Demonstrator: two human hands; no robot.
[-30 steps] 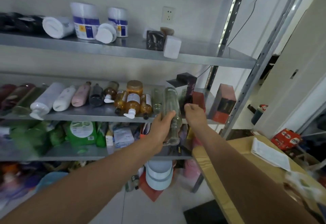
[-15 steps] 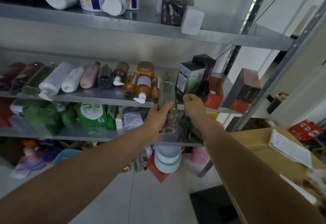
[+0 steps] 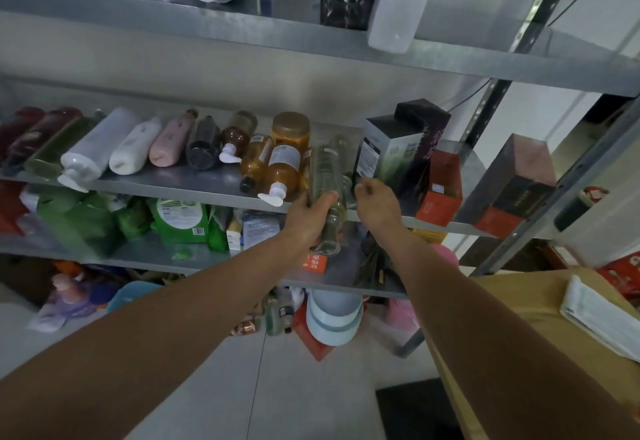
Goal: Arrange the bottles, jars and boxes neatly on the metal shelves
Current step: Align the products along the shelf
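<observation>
My left hand (image 3: 310, 212) grips a clear glass bottle (image 3: 325, 176) lying lengthwise on the middle metal shelf (image 3: 194, 181), its neck sticking out over the front edge. To its left lies a row of bottles: amber pump bottles (image 3: 280, 171), a pink bottle (image 3: 171, 143), white bottles (image 3: 100, 152). My right hand (image 3: 375, 202), fingers curled and holding nothing that I can see, is just right of the glass bottle, in front of a black and green box (image 3: 391, 152).
Red and dark boxes (image 3: 509, 186) stand at the shelf's right end. The upper shelf (image 3: 242, 29) carries white jars and a dark box. Green pouches (image 3: 173, 221) fill the lower shelf. A wooden table (image 3: 519, 304) with papers is on my right.
My view has moved closer to the shelf. The glass bottle has slid further onto the middle shelf in my left hand. My right hand stays beside the black and green box.
</observation>
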